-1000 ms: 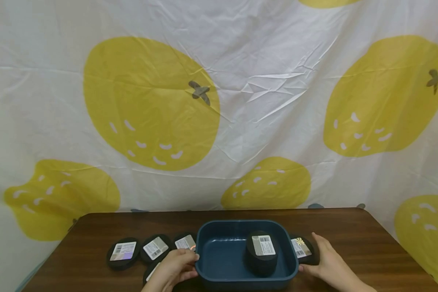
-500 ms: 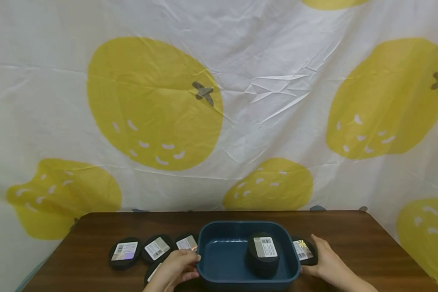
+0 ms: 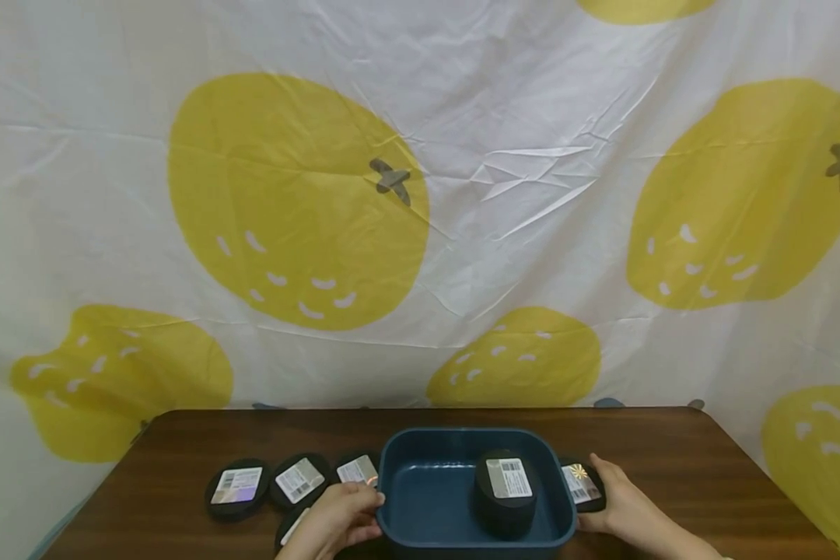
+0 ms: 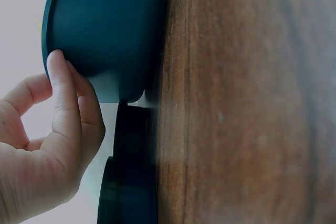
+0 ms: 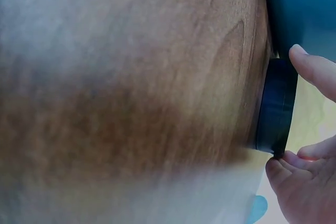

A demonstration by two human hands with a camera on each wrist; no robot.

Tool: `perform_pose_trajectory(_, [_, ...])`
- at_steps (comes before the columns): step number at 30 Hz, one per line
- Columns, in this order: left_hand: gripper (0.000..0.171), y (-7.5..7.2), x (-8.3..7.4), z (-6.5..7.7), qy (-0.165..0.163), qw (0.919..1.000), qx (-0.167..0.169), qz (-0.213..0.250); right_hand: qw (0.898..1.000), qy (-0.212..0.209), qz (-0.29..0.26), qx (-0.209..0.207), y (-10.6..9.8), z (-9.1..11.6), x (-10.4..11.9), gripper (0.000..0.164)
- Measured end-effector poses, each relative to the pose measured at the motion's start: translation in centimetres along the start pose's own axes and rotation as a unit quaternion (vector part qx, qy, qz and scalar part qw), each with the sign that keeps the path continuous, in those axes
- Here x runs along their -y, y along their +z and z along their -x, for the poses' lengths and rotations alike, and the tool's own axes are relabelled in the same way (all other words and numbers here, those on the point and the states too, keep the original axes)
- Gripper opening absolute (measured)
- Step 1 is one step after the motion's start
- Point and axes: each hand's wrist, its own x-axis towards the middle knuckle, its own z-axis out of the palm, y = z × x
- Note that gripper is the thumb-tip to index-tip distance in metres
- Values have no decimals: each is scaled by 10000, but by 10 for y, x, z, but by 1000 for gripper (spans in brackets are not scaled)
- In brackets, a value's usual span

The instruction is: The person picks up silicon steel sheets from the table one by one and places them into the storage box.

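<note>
Only a slight change is seen since the earlier views: the right hand (image 3: pixel 623 502) has been brought a little nearer to the blue tray (image 3: pixel 427 502), and the barcoded black puck (image 3: pixel 582 486) has been drawn in with it. That puck is now pinched across its edge, the thumb (image 5: pixel 314 72) being set at one end and the fingertips (image 5: pixel 283 170) at the other. It seems to be well secured, though it is kept on the table (image 3: pixel 175 459), outside the tray and right beside its wall. By the left hand (image 3: pixel 336 513), with its fingers bent, the opposite rim is gripped, and the tray is apparently being steadied.

The tray is deep, round-cornered and smooth, with a soft sheen like plastic or enamel. A taller black cylinder (image 3: pixel 505 512) is stood in its right half; whether it is formed of stacked pucks cannot be told. Four matte, flat pucks (image 3: pixel 236 488) are grouped to the left, one partly hidden by the left hand. The table is covered in dark wood grain, and creased white cloth (image 3: pixel 518 62) printed with yellow fruit is hung behind.
</note>
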Motion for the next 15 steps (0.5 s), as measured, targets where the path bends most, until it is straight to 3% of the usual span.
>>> perform_pose_trajectory(15, [7,0,0,-2,9,10000,34,15,9997,-177,96,140,-1,-7,1,101])
